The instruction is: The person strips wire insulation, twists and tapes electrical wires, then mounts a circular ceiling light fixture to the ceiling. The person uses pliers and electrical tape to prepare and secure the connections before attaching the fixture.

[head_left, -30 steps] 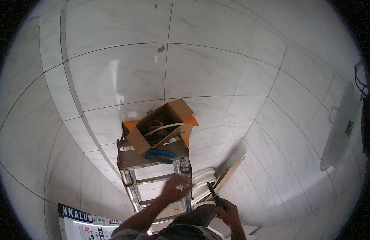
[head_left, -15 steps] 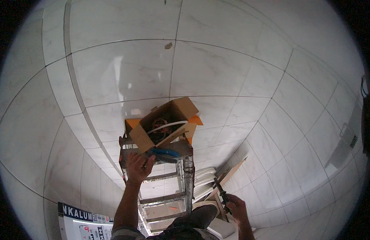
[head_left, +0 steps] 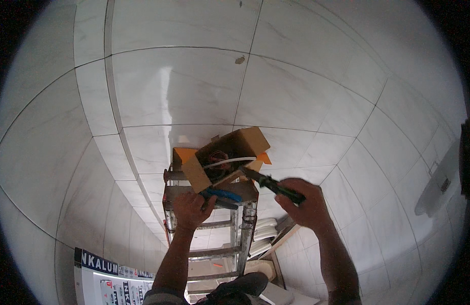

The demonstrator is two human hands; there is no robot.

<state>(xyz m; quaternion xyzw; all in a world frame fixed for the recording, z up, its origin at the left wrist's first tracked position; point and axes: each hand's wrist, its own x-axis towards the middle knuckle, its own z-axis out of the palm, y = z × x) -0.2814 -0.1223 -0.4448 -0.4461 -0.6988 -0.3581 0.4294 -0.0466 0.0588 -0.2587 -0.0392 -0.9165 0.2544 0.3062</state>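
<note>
My right hand (head_left: 303, 201) is closed around a dark, slim tool with a green handle (head_left: 273, 185); its exact kind is hard to make out. The tool's far end overlaps the right side of an open cardboard box (head_left: 197, 175). Inside the box lie reddish wires (head_left: 218, 161) and a white curved strip (head_left: 230, 161). The box sits tilted on top of a worn metal stepladder (head_left: 249, 216). My left hand (head_left: 190, 209) grips the near edge of the ladder's top, fingers curled over it. Beside its thumb lies a blue-handled tool (head_left: 225, 195).
Marble-look tiled walls (head_left: 296, 91) surround the ladder. White stacked lengths (head_left: 264, 236) and a wooden board (head_left: 283, 234) stand low on the right. A printed white panel (head_left: 105, 277) is at the lower left. Orange flaps (head_left: 185, 154) show behind the box.
My right hand has risen from low on the right toward the box, bringing the dark tool with it. My left hand stays at the ladder top. The whole view has shifted slightly.
</note>
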